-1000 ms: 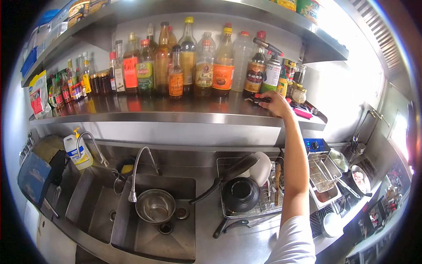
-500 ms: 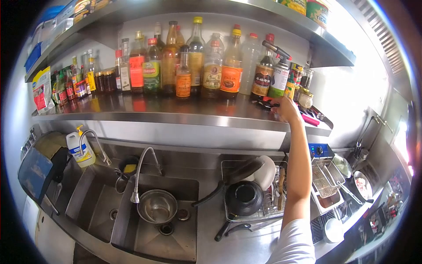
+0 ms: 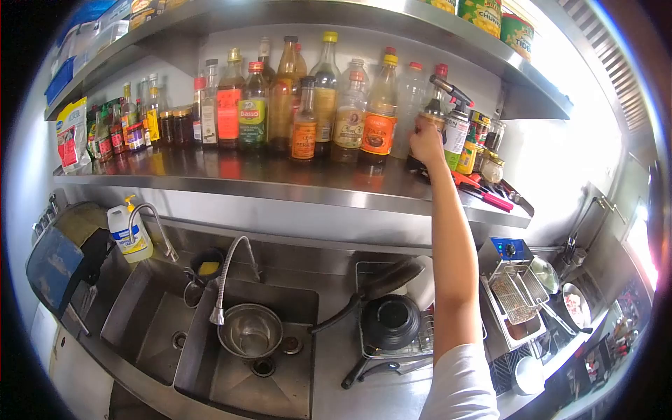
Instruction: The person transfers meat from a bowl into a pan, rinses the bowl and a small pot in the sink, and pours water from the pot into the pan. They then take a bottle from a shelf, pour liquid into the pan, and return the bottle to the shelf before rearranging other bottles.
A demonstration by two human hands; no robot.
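Note:
My right hand (image 3: 428,145) reaches up to the lower shelf, its fingers closed around a dark sauce bottle with a red cap (image 3: 438,103). The hand covers most of that bottle's label and lower part. Just right of it stands a blowtorch on a gas can (image 3: 456,129). On the left, next to the bottle, are a clear bottle with a red cap (image 3: 407,105) and a bottle with an orange label (image 3: 379,138). Red-handled tools (image 3: 483,194) lie on the shelf right of my wrist. My left hand is out of view.
Several more bottles line the steel shelf (image 3: 280,175). Below are a double sink with a metal bowl (image 3: 250,330), a dish rack holding a black bowl (image 3: 390,322) and a pan (image 3: 378,288), and a fryer with a wire basket (image 3: 516,294). An upper shelf (image 3: 336,15) overhangs.
My right hand has moved left and up from the tools on the shelf to the dark sauce bottle. The view has shifted slightly.

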